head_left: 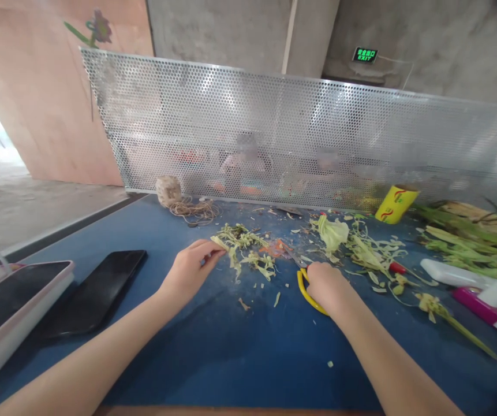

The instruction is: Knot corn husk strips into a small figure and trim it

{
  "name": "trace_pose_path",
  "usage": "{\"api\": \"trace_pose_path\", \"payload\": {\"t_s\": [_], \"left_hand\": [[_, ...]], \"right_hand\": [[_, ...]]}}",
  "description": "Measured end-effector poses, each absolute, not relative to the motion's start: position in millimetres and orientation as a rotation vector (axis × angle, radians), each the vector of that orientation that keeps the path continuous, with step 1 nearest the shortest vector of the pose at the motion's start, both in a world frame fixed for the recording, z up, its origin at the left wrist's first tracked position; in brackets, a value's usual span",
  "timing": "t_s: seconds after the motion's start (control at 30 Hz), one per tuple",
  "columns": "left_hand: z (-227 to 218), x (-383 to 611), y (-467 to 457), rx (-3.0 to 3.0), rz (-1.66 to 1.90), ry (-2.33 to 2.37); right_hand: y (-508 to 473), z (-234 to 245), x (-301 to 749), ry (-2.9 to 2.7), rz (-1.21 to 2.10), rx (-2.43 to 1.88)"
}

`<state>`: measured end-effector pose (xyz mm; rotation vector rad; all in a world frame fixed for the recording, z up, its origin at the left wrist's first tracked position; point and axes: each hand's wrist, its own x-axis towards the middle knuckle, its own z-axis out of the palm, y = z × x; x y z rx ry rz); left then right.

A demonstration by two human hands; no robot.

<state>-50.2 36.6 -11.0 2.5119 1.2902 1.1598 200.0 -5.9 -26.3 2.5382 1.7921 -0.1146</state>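
My left hand [191, 267] pinches a pale green leaf strip [220, 243] at the edge of a heap of cut leaf scraps [248, 248] on the blue table [231, 346]. My right hand [328, 286] is closed around the yellow handles of a pair of scissors [303, 287], which rest on the table with their blades pointing toward the scraps. A second, orange pair of scissors [276, 248] lies among the scraps between my hands.
A black phone [94, 292] and a pink-cased tablet [6, 306] lie at left. A twine ball [169, 190] sits by the perforated metal screen [300, 138]. A yellow cup [396, 204], green stalks [469, 240] and a white and pink tool [482, 294] are at right.
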Motion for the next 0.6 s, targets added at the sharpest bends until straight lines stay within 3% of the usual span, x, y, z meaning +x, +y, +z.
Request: {"api": "trace_pose_path", "payload": {"t_s": [0.33,0.43,0.5,0.57,0.6], "left_hand": [[-11.2,-52.1,36.2,2.452,1.292,1.419],[-8.2,-51.9,34.6,2.448,1.370,1.386],[-6.0,-51.6,33.1,2.462,1.414,1.365],[-4.7,-51.4,31.8,2.489,1.429,1.353],[-4.5,-51.4,31.5,2.504,1.433,1.344]], "right_hand": [[-5.8,-5.3,212.2,1.789,-0.123,2.587],[-11.9,4.7,216.3,1.955,-0.289,2.569],[-19.3,5.5,213.7,2.231,-1.144,2.452],[-28.9,0.8,204.7,2.198,-2.093,2.023],[-33.9,-3.0,198.3,2.116,-2.405,1.762]]}}
